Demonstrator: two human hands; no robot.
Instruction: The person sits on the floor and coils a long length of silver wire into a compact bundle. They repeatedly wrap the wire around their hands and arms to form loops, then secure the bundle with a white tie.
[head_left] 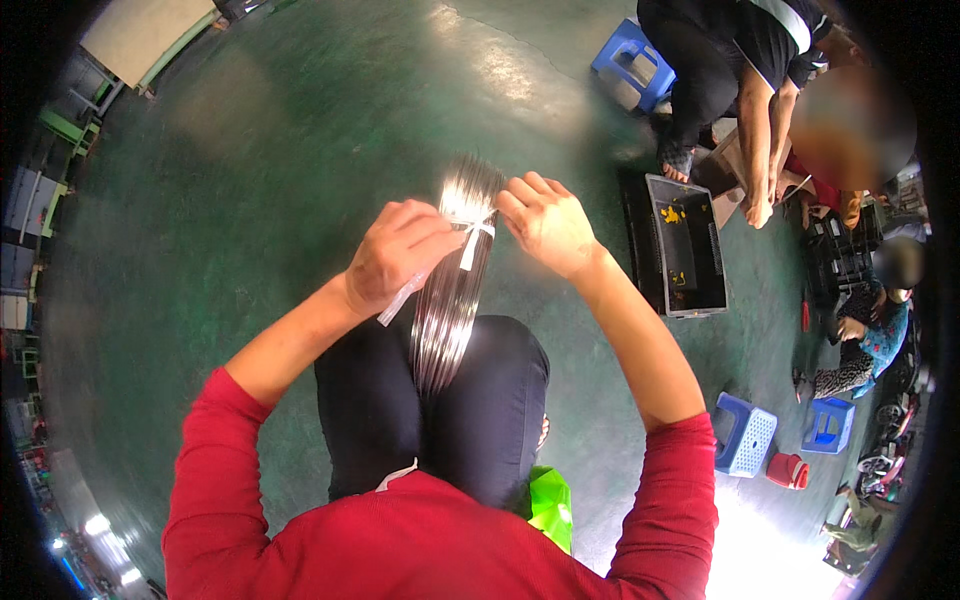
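Observation:
A bundle of thin, shiny metal rods (440, 320) stands between my thighs, its lower end at my lap and its upper end pointing away from me. Around its upper part runs a white tie strip (468, 250), crossed at the front with a short tail hanging down. My left hand (402, 250) is closed on the strip at the bundle's left side, and a pale length of it trails below the palm. On the right side, my right hand (546, 222) pinches the strip's other end between thumb and fingers. The exact fingertip grip is partly hidden.
A black crate (690, 250) with yellow bits inside sits on the green floor at right. Beyond it a person in black bends forward, near a blue stool (640, 60). Two more blue stools (745, 435) and a red container (788, 471) stand lower right. A bright green bag (550, 505) lies by my right hip.

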